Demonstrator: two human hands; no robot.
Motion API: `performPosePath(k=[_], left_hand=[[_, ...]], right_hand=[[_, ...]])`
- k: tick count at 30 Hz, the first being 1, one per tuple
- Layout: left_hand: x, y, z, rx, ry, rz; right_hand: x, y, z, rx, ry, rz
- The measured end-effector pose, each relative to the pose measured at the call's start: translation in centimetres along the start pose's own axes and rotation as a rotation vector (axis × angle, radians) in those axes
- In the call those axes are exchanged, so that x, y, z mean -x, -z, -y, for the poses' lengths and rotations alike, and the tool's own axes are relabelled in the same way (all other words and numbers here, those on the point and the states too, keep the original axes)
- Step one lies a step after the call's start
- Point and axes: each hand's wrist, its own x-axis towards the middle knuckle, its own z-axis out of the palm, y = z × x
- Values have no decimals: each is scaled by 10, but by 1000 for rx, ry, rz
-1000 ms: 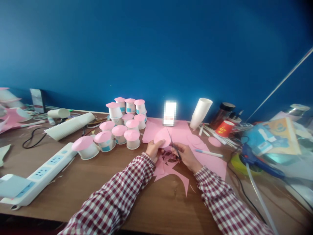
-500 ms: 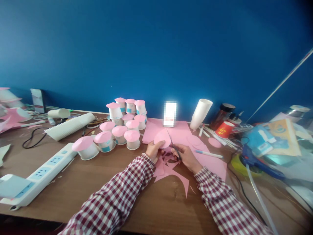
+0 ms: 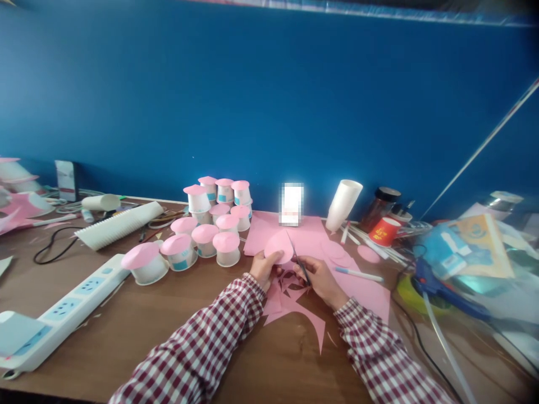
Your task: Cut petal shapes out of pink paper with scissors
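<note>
Between the thumb and fingers of my left hand (image 3: 263,269) is a round pink paper disc (image 3: 278,245), held up over the table. My right hand (image 3: 320,278) grips a pair of scissors (image 3: 298,261), whose blades point up along the disc's right edge. Whether the blades are parted is too fine to tell. Below both hands lie curved pink paper offcuts (image 3: 295,306). Pink paper sheets (image 3: 255,238) spread out behind and to the right. Several cut discs (image 3: 334,249) rest on them, near a white marker (image 3: 360,274).
White paper cups with pink cone tops (image 3: 181,249) stand in a group on the left. Nearer lies a power strip (image 3: 63,314). A phone with a lit screen (image 3: 291,205) leans at the wall. On the right are stacked cups (image 3: 344,205), a red cup (image 3: 384,231) and a blue glue gun (image 3: 446,292).
My head view has tilted up slightly, so the whole scene sits lower. Both hands keep their grips on the disc and the scissors, nearly unmoved.
</note>
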Motion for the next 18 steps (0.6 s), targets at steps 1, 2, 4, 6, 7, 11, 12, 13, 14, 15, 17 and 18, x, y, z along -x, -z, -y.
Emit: performPosePath(k=[1,2,4,6,7,11,12,13,14,15,17,18], left_hand=[[0,0,0,-1,1,1],[-1,0,0,-2,4,-1],[-2,1,1,-4,7,-6],[-2,1,2,-7,-1,-12],[-3,1,2,-8,-6,-13],[-3,0,3,-15,-13,-13],[-2,0,3,-16,-12,-14],[-2,0,3,-16,-13,-15],[-2,0,3,-18,-14,-15],[-2,0,3,-18,-15,-14],[-2,0,3,-20,-18,-11],[-2,0,4,-22,-18,-8]], right_hand=[[0,0,0,24,9,-6],[0,1,0,48,19,-11],[0,2,-1,81,33,-12],[0,3,-1,93,37,-8],[-1,3,0,95,37,-6],[-1,3,0,73,26,-3],[-1,2,0,66,23,-4],[-1,2,0,63,20,-5],[-1,2,1,62,18,-7],[0,2,1,61,15,-9],[0,2,2,56,12,-10],[0,2,3,49,9,-8]])
